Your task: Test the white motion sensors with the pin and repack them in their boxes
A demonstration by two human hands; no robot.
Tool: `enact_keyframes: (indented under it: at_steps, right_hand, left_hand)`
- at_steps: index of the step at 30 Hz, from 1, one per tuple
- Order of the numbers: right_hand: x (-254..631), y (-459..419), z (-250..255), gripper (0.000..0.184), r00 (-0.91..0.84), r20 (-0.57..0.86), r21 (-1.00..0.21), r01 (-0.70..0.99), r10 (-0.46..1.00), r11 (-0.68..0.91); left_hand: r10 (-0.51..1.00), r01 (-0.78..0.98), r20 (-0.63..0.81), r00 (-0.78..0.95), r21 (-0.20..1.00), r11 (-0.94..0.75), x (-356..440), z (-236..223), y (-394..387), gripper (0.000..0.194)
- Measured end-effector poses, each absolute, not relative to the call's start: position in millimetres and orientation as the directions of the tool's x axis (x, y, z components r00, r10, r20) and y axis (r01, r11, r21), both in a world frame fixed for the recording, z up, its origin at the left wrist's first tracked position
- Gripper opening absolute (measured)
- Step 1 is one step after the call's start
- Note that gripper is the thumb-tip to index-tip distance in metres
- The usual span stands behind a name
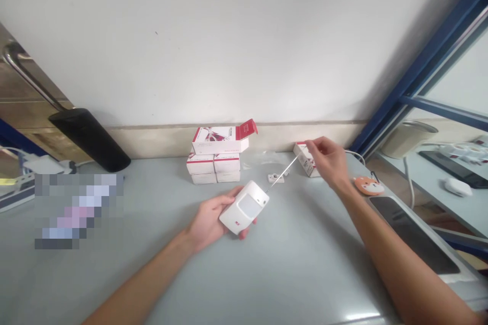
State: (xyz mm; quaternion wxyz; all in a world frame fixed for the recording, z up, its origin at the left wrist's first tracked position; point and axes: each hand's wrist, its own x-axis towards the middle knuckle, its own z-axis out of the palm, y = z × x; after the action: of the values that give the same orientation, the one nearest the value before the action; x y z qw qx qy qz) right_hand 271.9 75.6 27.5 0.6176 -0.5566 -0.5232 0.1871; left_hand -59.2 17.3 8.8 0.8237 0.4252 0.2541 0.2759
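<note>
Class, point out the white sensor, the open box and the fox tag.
White sensor (248,206): head view, on its front window.
Open box (218,141): head view, on its top face.
Fox tag (368,186): head view, on its middle.

No wording can be read clearly anywhere in view. The white motion sensor (244,208) has a small red mark (233,223) on its casing, too small to tell as a logo or letters. The stacked white-and-red cartons (214,156) and the single carton (305,160) on the worktop (290,274) carry small print and red graphics, but their words are too blurred to read.
</note>
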Motion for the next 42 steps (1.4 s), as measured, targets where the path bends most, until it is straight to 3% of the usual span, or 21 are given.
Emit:
enact_keyframes:
  at_steps: [11, 20, 24, 27, 29, 32, 42]
  right_hand:
    - [189.4, 42.3, 7.4, 0.028, -0.123, 0.37, -0.81, 0.443, 0.921, 0.384]
    - [177.6, 33.9, 8.8, 0.033, -0.135, 0.337, -0.837, 0.41, 0.932, 0.362]
    - [192.5, 42.3, 8.0, 0.029, -0.238, 0.4, -0.671, 0.582, 0.885, 0.46]
    - [206.8, 61.1, 2.5, 0.033, -0.186, 0.503, -0.442, 0.784, 0.844, 0.436]
    - [212.8, 76.9, -2.5, 0.036, -0.123, 0.494, -0.379, 0.86, 0.86, 0.341]
    - [217.4, 94.0, -6.3, 0.018, -0.061, 0.475, -0.395, 0.877, 0.878, 0.275]
    - [263.2, 83.2, -1.8, 0.023, 0.096, 0.61, -0.545, 0.772, 0.787, 0.328]
  left_hand:
    - [0.743, -0.307, -0.234, 0.626, 0.803, 0.512, -57.6, 5.9, 15.8, 0.049]
    - [0.763, -0.328, -0.241, 0.599, 0.796, 0.508, -55.0, 6.7, 12.7, 0.046]
    - [0.786, -0.37, -0.202, 0.584, 0.796, 0.479, -54.8, 8.1, 15.6, 0.041]
    - [0.83, -0.426, -0.159, 0.534, 0.798, 0.427, -56.1, 8.3, 18.9, 0.038]
    - [0.852, -0.444, -0.143, 0.504, 0.803, 0.397, -57.3, 7.7, 20.4, 0.036]
    - [0.863, -0.462, -0.132, 0.488, 0.799, 0.384, -58.5, 5.7, 21.2, 0.035]
    - [0.861, -0.549, -0.126, 0.493, 0.723, 0.42, -56.7, 4.5, 18.4, 0.033]
